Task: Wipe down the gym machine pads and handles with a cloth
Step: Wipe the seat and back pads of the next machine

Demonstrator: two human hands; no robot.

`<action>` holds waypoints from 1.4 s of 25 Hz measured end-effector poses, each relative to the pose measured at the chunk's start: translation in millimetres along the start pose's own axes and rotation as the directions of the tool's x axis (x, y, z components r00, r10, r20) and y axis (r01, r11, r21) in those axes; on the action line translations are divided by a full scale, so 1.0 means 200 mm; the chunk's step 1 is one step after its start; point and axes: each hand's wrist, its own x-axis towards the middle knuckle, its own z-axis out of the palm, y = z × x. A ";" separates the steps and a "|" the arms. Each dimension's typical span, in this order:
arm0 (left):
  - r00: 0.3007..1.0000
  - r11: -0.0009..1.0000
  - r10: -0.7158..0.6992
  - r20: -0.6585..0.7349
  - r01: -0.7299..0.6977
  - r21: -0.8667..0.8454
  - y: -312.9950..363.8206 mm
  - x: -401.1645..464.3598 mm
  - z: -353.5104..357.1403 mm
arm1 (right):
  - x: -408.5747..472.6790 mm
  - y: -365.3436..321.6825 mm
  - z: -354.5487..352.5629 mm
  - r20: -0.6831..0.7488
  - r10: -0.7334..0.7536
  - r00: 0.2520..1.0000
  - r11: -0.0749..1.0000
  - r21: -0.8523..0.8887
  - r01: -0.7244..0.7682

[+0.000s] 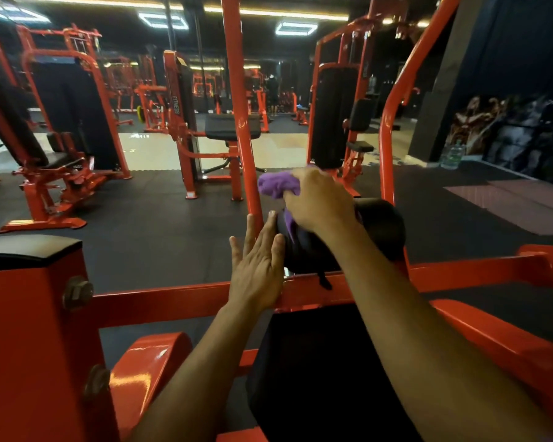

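The right hand (320, 199) grips a bunched purple cloth (276, 184) and presses it on top of the black roller pad (380, 224), which sits on the red crossbar (173, 301) of the machine, just past centre toward 1 o'clock. The left hand (257, 266) lies flat, fingers straight, against the pad's left end at about 9 o'clock of it, apparently steadying it; it holds nothing. The wipe looks to be under way on this one pad, with the cloth at its top left part. Whether any surface is already clean cannot be told from the picture. Judging by what shows, the long black seat pad (316, 371) at 6 o'clock, the capped post pad (29, 247) at 9 o'clock and any handles remain to be wiped.
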 end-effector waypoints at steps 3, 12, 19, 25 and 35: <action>1.000 0.997 -0.011 0.006 0.011 -0.082 0.04 -0.04 -0.02 | -0.03 0.06 -0.11 -0.017 -0.073 0.997 0.987 0.145 0.074; 0.972 0.975 0.189 -0.142 -0.203 -0.087 0.00 -0.74 0.24 | -1.20 0.82 -0.34 -0.056 0.091 0.994 0.956 0.285 -0.071; 0.869 0.846 0.476 -0.138 -0.409 0.341 -0.10 -0.88 0.33 | -0.69 0.48 -0.11 0.520 -0.400 0.754 0.916 0.261 0.306; 0.852 0.819 0.501 -0.150 -0.412 0.399 -0.14 -0.89 0.35 | -0.78 0.75 -0.22 0.559 -0.354 0.750 0.935 0.211 0.284; 0.822 0.698 0.565 -0.069 -0.431 0.571 -0.14 -0.90 0.38 | -0.85 0.52 -0.04 0.434 -0.215 0.875 0.977 0.103 0.189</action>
